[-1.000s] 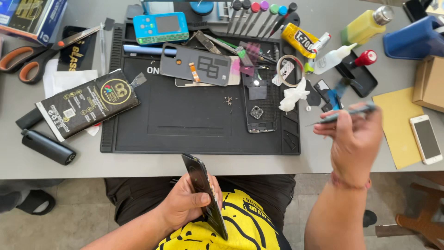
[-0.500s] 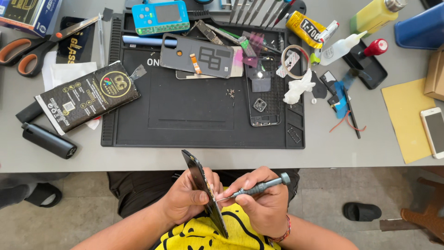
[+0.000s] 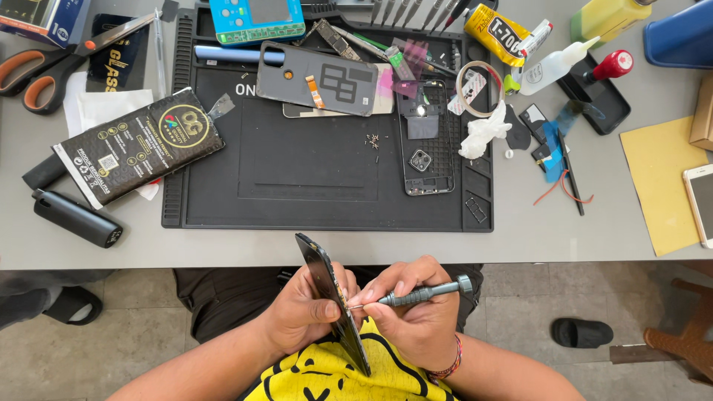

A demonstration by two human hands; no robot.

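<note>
- Right hand [image 3: 416, 323] came off the table since a second ago, now at the lap.
- Left hand [image 3: 304, 312] clamps phone [image 3: 332, 297] edge-up, thumb across its face.
- Right fingers pinch screwdriver [image 3: 420, 295], tip touching phone's edge.

Phone [image 3: 332, 301] was held edge-on, so its face and back weren't readable; left hand [image 3: 304, 312] covered its mid part. Screwdriver [image 3: 416, 295] tip sat too small to tell exactly where it met the phone's edge; right hand [image 3: 416, 319] hid pt of the shaft. Both forearms ran off the bottom edge. Loose screws [image 3: 371, 140] on the black mat [image 3: 312, 186] were specks, count unclear. Cut by frame edges: blue box [image 3: 41, 18] top left, scissors [image 3: 44, 63] at left, white phone [image 3: 702, 200] at right, blue tub [image 3: 683, 33] top right. Shoe [image 3: 52, 304] under the tabletop [image 3: 579, 238] was partly hidden, possibly w/ a foot in it.
</note>
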